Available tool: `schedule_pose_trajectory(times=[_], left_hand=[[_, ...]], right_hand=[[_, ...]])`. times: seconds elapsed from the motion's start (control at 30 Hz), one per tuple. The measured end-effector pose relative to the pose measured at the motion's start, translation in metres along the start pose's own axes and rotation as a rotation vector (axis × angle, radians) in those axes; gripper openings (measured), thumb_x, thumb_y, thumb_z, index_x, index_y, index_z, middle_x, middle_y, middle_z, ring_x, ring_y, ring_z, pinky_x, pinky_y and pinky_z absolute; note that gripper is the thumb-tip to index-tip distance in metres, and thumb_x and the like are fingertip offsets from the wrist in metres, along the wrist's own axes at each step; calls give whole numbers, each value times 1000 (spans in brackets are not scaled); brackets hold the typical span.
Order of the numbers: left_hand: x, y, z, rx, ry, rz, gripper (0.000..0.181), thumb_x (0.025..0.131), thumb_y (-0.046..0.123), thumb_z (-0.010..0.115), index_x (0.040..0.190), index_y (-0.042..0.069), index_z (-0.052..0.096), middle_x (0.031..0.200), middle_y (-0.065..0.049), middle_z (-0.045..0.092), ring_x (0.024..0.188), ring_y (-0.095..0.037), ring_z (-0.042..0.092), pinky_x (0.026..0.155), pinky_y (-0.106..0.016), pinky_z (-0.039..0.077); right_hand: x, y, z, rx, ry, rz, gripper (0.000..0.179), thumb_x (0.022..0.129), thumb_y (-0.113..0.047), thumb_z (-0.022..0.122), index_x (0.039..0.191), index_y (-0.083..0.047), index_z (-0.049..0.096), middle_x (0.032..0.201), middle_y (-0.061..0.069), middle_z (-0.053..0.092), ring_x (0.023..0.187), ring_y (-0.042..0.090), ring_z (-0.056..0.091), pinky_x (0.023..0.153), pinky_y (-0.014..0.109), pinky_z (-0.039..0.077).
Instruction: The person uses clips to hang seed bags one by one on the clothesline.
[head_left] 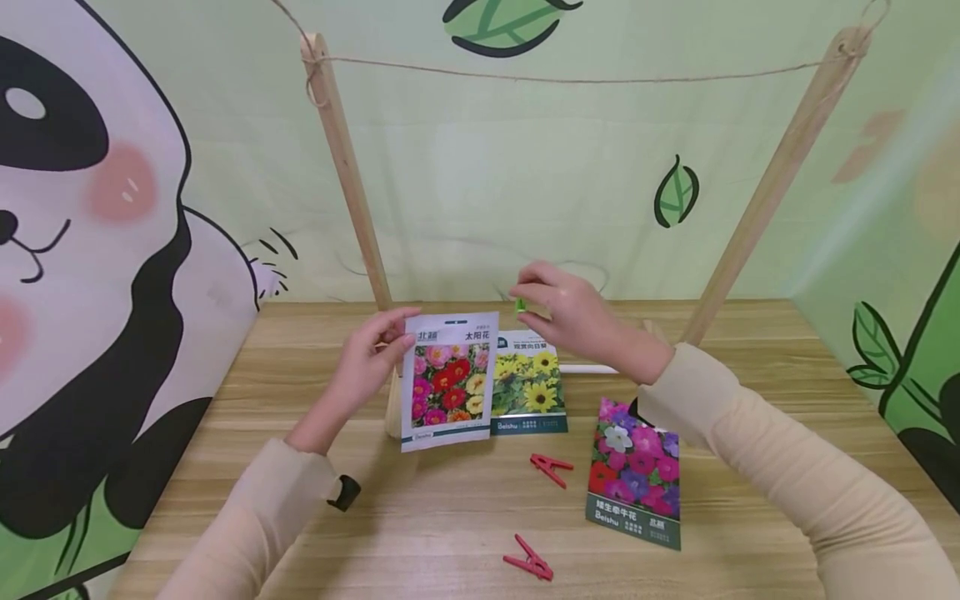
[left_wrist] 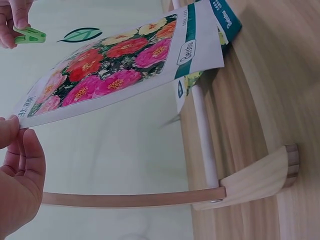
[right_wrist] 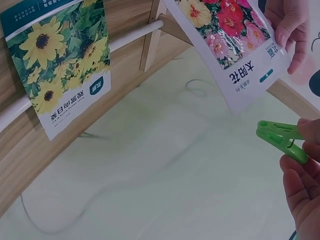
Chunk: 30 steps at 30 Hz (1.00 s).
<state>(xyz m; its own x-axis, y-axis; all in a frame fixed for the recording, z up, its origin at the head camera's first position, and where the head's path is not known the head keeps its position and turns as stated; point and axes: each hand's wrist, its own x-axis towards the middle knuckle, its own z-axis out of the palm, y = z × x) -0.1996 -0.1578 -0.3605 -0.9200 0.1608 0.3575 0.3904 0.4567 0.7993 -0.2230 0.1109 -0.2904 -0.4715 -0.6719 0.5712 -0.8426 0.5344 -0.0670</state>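
My left hand [head_left: 367, 358] pinches a white seed packet [head_left: 450, 383] with pink, red and yellow flowers by its upper left edge, between thumb and fingers. The packet is held up above the table, face toward me. To its right, my right hand [head_left: 570, 312] pinches a small green clothespin [right_wrist: 280, 137] by its handle end, close to the packet's top right corner. Behind and between the hands, a sunflower seed packet [head_left: 528, 383] stands in front of a white rod [head_left: 588, 368], partly covered by the held packet.
A twine line [head_left: 570, 81] runs between two wooden posts [head_left: 348, 175] above the hands. Nearer me lie a packet with pink and purple flowers [head_left: 636, 467] and two red clothespins, one farther back [head_left: 551, 468] and one nearer [head_left: 531, 562]. A panda-printed backdrop [head_left: 112, 208] surrounds the table.
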Motion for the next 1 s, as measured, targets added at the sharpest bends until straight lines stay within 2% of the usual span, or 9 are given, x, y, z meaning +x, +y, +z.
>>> schedule_pose_trajectory(times=[0.17,0.37,0.73,1.0], left_hand=[[4,3,0,1,4,4,31,87,4,53,118,5,56,86,-11,49,75,-16,48,55,-16,41],[8,7,-2,-22,0,0,32,87,6,53,119,5,55,87,-11,49,74,-15,48,57,-16,45],[13,14,-3,-78,5,-40,31,88,5,52,119,7,54,87,-7,46,73,-17,47,60,-21,48],[17,19,-6,-62,23,-45,30,88,5,52,119,5,53,88,-7,46,73,-17,47,59,-17,47]], right_hand=[[2,1,-1,-5,9,-14,24,75,-7,68,98,1,66,96,12,60,80,18,61,72,24,52],[5,1,-3,-5,18,-18,24,76,-7,68,98,2,65,97,13,61,80,18,62,73,25,52],[10,0,-6,4,24,-19,25,76,-6,68,99,3,65,98,13,60,81,19,62,73,26,53],[15,-3,-11,4,24,-12,26,76,-4,67,100,4,64,100,14,60,86,20,62,76,25,52]])
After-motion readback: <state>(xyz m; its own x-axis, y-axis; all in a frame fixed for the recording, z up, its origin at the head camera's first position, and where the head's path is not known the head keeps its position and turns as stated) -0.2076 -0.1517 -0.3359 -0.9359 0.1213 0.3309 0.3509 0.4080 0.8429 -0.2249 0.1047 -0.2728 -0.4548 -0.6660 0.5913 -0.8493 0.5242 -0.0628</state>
